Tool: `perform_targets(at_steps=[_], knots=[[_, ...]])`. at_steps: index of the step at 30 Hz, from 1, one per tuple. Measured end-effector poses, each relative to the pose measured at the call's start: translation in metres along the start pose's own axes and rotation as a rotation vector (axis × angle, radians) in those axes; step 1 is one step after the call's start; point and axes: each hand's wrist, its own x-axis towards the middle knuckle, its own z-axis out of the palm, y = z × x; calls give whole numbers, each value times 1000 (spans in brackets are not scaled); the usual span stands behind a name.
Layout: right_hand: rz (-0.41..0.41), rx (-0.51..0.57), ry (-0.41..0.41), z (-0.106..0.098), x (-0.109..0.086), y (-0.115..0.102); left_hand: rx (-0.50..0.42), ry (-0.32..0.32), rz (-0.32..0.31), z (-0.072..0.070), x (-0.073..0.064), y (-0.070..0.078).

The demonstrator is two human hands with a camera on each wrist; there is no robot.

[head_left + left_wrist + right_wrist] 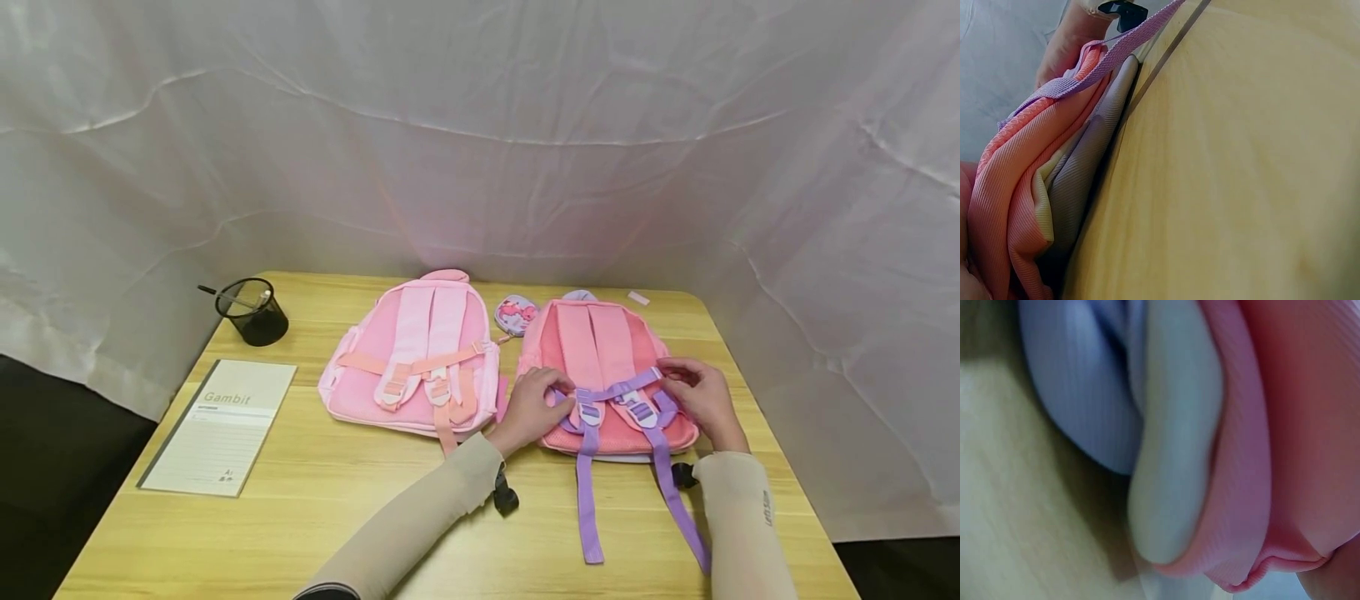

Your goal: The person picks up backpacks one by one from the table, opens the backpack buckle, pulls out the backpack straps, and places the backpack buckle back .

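Note:
A coral-pink backpack point(647, 346) lies on the table with its shoulder straps facing up. Across those straps runs a purple chest strap point(621, 387); my right hand point(705, 400) pinches its right end between thumb and fingers. On the other side, my left hand point(534, 408) holds the strap's left end beside a white buckle point(591, 414). Two loose purple webbing tails point(588, 508) hang down over the table. The left wrist view shows the backpack's layered side point(997, 187) close up. In the right wrist view, its pink side point(1244, 456) fills the right half, fingers mostly hidden.
To the left lies a lighter pink backpack point(363, 392) with orange straps. A round lilac pouch point(516, 315) sits between the bags. Farther left are a Gambit notebook point(225, 429) and a black mesh pen cup point(264, 325). Grey-white cloth point(480, 150) hangs behind the table.

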Motion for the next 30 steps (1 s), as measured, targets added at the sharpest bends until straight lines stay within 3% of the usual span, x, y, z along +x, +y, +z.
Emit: perform_targets(at_steps=[8, 11, 14, 18, 21, 25, 30], knots=[[36, 2, -16, -1, 0, -2, 10, -19, -13, -4, 4, 1], [7, -7, -7, -3, 0, -4, 2, -39, -17, -7, 6, 5], [-45, -39, 15, -4, 0, -7, -8, -93, -24, -20, 6, 11], [-89, -106, 48, -8, -3, -17, 25, -178, -31, -59, 10, 26], [-142, -135, 100, -13, -7, -31, 135, -183, 16, -97, 17, 37], [-267, -193, 194, -18, -13, -59, 346, -103, 142, -150, 20, 45], [-490, -299, 318, -22, -19, -104, 628, 58, 320, -209, 9, 44]])
